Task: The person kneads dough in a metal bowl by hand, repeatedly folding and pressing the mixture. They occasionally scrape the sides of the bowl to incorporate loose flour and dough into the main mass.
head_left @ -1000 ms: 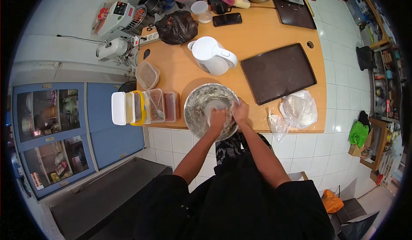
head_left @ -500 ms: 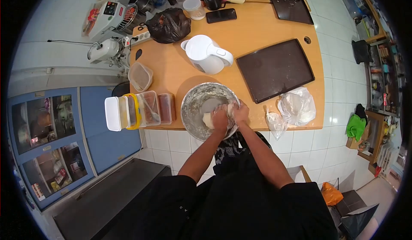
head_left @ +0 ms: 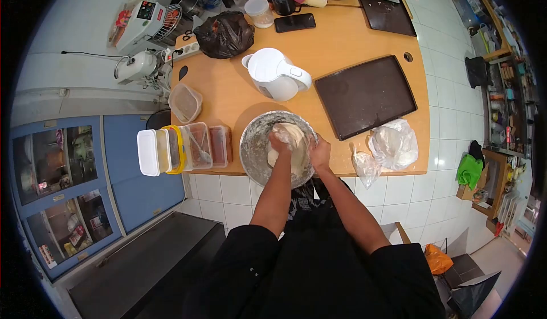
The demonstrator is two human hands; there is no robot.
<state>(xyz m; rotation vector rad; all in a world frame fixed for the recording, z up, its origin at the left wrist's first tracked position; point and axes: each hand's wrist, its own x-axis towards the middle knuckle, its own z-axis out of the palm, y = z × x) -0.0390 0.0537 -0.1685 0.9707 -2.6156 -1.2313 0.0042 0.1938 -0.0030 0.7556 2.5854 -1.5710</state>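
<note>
A metal mixing bowl (head_left: 254,127) stands at the table's front edge, its inside smeared with flour and dough. Pale dough (head_left: 294,136) lies in it, partly covered by my left hand (head_left: 279,141), whose fingers are closed round its left part. A paler bit of dough shows below that hand, beside the wrist. My right hand (head_left: 320,152) grips the bowl's right rim, with the thumb toward the inside and the other fingers mostly hidden.
Behind the bowl stands a white electric kettle (head_left: 277,75). A dark baking tray (head_left: 367,96) and plastic bags of white powder (head_left: 394,145) lie to the right. Lidded plastic containers (head_left: 196,145) are at left. Farther back are a black plastic bag (head_left: 224,34) and a phone (head_left: 294,22).
My left hand has moved up and left inside the bowl, drawing the dough with it. My right hand has come away from the dough onto the rim.
</note>
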